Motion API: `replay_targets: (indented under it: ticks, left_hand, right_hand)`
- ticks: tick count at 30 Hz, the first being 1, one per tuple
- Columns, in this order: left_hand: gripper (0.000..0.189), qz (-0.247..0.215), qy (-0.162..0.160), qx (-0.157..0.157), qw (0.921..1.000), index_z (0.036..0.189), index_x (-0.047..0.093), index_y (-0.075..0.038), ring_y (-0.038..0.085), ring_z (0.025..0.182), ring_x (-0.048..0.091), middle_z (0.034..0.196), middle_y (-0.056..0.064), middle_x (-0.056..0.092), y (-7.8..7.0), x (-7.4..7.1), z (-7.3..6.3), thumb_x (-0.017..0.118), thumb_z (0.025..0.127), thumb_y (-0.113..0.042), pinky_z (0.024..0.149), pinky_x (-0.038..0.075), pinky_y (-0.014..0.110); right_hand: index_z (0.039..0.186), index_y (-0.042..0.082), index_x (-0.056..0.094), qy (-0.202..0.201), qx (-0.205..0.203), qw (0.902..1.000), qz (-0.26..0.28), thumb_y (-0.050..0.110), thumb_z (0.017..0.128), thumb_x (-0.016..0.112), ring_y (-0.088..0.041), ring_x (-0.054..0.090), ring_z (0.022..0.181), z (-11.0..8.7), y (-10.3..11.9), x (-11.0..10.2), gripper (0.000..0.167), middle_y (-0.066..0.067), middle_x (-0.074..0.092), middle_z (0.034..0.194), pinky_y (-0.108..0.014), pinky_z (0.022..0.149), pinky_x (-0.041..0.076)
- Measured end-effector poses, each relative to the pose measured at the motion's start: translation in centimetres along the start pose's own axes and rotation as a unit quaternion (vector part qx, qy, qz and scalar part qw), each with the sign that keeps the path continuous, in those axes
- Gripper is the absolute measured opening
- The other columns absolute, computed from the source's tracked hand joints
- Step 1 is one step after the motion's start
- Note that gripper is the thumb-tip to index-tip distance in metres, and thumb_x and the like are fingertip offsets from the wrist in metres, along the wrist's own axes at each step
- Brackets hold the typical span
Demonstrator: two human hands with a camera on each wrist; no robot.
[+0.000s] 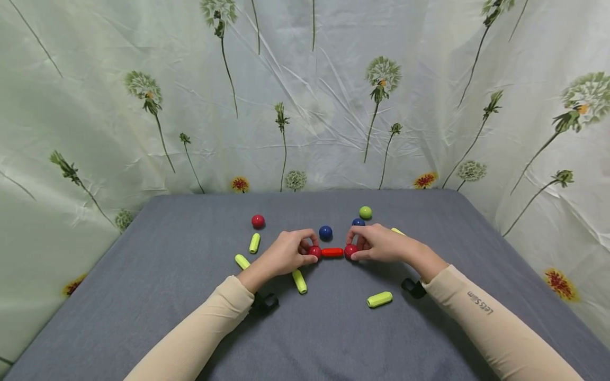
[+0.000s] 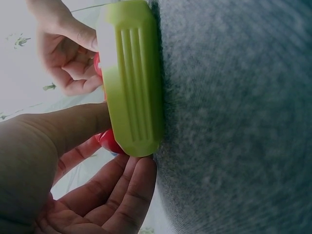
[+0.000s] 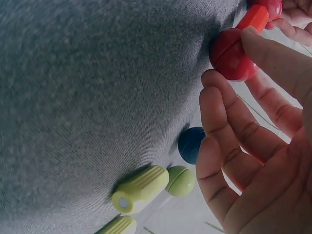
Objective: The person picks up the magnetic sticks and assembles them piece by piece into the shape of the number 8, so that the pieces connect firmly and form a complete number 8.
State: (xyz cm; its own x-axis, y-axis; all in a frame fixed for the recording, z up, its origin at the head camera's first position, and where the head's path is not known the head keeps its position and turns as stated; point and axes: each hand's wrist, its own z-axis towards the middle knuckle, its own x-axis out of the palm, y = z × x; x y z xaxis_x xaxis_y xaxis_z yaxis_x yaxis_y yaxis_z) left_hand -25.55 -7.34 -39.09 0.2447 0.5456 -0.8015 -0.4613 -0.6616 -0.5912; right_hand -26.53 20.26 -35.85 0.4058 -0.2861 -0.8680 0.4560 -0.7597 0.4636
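Both hands are working at the middle of the grey cloth-covered table (image 1: 181,296), its weave looking soft and fuzzy up close. The left hand (image 1: 285,255) is pinching a glossy red ball (image 1: 314,251) between thumb and curled fingers, and the right hand (image 1: 381,243) is doing the same with a second red ball (image 1: 350,251). Between them a smooth red rod (image 1: 332,252) is lying flat on the cloth, each rounded end touching one ball, so the three pieces are sitting in a straight line.

Around them, ridged lime-green capsule rods are lying scattered: one (image 1: 299,281) just beside the left wrist, showing long moulded grooves in the left wrist view, another (image 1: 379,299) near the right forearm, and two more (image 1: 254,243) (image 1: 242,261) off to the left. A shiny blue ball (image 1: 325,232) is resting just behind the red rod, a third red ball (image 1: 258,221) is sitting well apart to the left, and a green ball (image 1: 365,212) is lying behind the right hand. A crinkled flower-printed curtain (image 1: 305,95) is hanging behind.
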Motion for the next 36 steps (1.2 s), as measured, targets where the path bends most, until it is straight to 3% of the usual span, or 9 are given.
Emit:
replay_targets:
  ticks: [27, 36]
  left_hand:
    - [0.023, 0.011, 0.016, -0.011, 0.9998, 0.105, 0.065, -0.023, 0.009, 0.082, 0.065, 0.097, -0.002, 0.077, -0.28, 0.02, 0.46, 0.083, 0.09, -0.021, 0.076, 0.056, 0.029]
    - [0.023, 0.018, 0.009, -0.007, 0.9998, 0.105, 0.065, -0.021, 0.01, 0.082, 0.064, 0.097, -0.001, 0.075, -0.25, 0.07, 0.78, 0.082, 0.091, -0.02, 0.075, 0.055, 0.029]
  right_hand:
    - [0.117, 0.015, 0.06, 0.003, 0.002, 0.9995, 0.031, 0.029, 0.096, 0.077, -0.011, 0.062, 0.077, -0.12, -0.45, 0.3, 0.03, 0.002, 0.069, 0.088, -0.03, 0.077, 0.051]
    - [0.117, 0.017, 0.06, -0.002, -0.003, 0.9992, 0.039, 0.029, 0.096, 0.077, -0.01, 0.066, 0.086, 0.07, -0.95, 0.13, 0.029, 0.001, 0.072, 0.097, -0.033, 0.082, 0.055]
